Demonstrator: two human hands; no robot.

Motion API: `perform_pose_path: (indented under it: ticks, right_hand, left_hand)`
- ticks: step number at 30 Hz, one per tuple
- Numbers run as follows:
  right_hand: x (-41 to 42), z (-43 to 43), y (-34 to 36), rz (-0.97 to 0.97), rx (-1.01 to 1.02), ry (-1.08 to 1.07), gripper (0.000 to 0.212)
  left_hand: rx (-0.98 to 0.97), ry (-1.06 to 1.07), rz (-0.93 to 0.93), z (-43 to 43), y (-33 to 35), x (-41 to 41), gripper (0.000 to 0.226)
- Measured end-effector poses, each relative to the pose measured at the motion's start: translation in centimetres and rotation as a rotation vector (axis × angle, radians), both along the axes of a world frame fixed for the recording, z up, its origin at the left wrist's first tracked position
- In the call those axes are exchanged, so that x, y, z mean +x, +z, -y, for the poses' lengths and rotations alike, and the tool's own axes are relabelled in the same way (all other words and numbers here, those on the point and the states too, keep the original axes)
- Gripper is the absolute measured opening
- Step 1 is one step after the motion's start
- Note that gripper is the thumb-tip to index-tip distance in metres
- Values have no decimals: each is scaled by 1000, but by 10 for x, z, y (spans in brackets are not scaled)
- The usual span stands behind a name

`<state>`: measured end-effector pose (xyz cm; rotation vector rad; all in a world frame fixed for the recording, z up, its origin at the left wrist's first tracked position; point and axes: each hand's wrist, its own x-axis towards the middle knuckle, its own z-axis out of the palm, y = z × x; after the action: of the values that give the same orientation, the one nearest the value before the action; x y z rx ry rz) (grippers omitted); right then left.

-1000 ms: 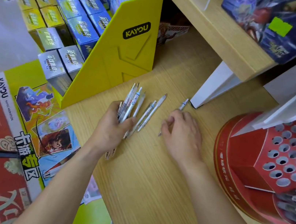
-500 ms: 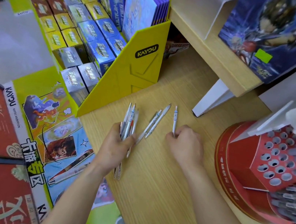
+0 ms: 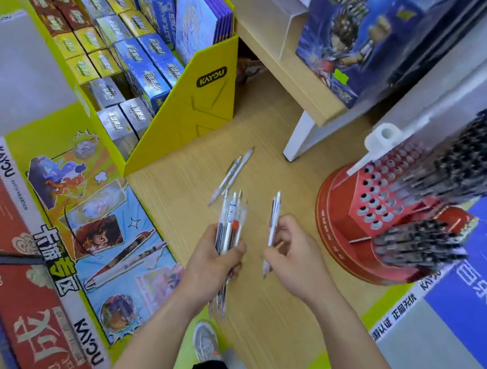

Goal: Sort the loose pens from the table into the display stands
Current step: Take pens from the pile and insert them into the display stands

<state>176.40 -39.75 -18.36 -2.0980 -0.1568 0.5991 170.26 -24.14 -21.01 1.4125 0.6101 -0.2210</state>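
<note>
Over the wooden table, your left hand is curled round a bundle of pens. It grips them near the middle, so their ends stick out above and below your fist. Your right hand pinches a single white pen between thumb and fingers. You hold that pen lengthwise, pointing away from you, just beside the bundle and not touching it.

Two loose pens lie side by side on the table beyond your left hand. They slant toward the yellow display rack and sit apart from both hands.

At your right stands the red display stand, round at the base, with rows of holes on the face turned toward you. Dark pens jut from its other faces, too blurred to count.

The yellow rack holds rows of small boxes in brown, yellow, silver and blue. Behind the table a wooden shelf rests on a white support. One grey shoe shows on the floor below the table's near edge.
</note>
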Motion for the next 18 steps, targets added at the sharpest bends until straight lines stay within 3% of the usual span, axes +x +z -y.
perform_pose_path:
  ticks: [11, 18]
  right_hand:
    - [-45, 80, 55, -95, 166, -244, 18]
    - [-32, 166, 101, 1, 204, -149, 17]
  left_hand:
    - [74, -52, 42, 81, 76, -34, 28]
    - [141, -71, 119, 173, 116, -31, 30]
